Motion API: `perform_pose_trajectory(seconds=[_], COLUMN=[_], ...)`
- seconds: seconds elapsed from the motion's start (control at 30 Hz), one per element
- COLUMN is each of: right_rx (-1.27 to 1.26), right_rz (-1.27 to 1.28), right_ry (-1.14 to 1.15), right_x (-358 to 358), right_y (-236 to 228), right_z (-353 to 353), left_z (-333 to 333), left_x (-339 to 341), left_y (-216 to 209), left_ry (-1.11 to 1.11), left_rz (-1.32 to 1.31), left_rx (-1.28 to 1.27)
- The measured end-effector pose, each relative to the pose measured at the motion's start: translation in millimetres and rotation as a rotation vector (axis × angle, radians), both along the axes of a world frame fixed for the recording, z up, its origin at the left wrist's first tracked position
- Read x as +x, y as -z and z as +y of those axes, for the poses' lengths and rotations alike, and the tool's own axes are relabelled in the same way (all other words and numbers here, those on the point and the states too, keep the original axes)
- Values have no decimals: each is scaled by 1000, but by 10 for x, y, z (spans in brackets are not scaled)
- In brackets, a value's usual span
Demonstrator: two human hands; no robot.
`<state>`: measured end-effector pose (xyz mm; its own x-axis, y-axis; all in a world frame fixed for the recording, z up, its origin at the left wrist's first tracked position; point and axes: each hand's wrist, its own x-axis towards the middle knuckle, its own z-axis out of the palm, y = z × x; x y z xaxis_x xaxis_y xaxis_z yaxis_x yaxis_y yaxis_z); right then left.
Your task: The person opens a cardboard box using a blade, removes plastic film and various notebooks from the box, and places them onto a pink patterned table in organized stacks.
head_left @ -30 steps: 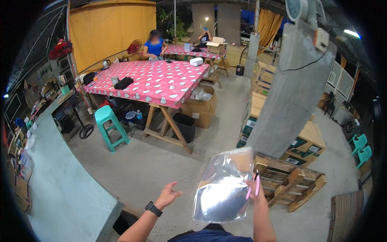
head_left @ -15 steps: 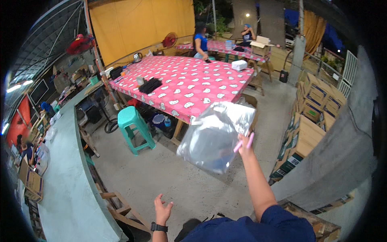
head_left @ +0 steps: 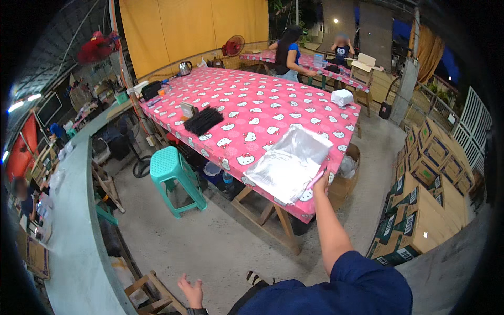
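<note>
A flat stack of clear plastic bags (head_left: 294, 157) lies on the near right corner of a table with a pink patterned cloth (head_left: 226, 113). My right hand (head_left: 321, 185) is closed at the stack's near right edge. A slender pink thing (head_left: 315, 179) sticks out of the same hand; its kind is hard to make out. Low in the view, my left hand (head_left: 191, 292) hangs away from the table, fingers apart and holding nothing. On the far left part of the cloth lie a bundle of black bristly strips (head_left: 203, 121) and a small box (head_left: 189, 109).
A green plastic stool (head_left: 176, 176) stands left of the table. Stacked cartons (head_left: 420, 220) line the right side, and a long grey counter (head_left: 79, 210) curves along the left. A white packet (head_left: 342, 97) sits at the far right corner. Two people are at a farther table.
My right hand has brought the plastic bags forward from mid-air onto the pink cloth. I am closer to the table. My left hand has dropped lower and leftward in view.
</note>
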<state>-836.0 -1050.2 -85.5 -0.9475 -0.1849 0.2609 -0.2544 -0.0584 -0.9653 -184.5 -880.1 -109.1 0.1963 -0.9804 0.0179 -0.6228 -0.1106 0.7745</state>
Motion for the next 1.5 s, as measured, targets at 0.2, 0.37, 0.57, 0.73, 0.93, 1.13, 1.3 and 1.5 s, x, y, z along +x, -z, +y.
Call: perform_pose_trajectory(seconds=[0.2,0.37,0.57,0.73,0.93,1.13,1.3,1.5], right_rx=[1001,1211,678,461,444,305,10,-126], right_rz=[469,351,381,-212,-799,-753,-672,-680], right_ry=[-711,-717,-685,-1269,-1589,-1296,-994,-848], right_x=[1566,1824,1528,1702,2269,2703,3379,3621], right_y=[-318,-769,-824,-841,-728,-488,-349,-472], right_z=[-307,-613,-1519,-2716,-3726,-4720,-5304,-5606], left_z=[-1122,-1756,-3003,-4502,-5955,-7770,-9491,-9560], left_x=[140,-112,-230,-514,-1252,-1418,-1260,-1506], left_y=[-690,-626,-784,-1320,-1649,-1450,-989,-626], left_ry=[-26,-12,169,273,610,596,650,792], left_rz=[-17,96,41,88,-5,-71,179,-87], left_rx=[-84,-12,-80,-147,-281,-517,-23,-245])
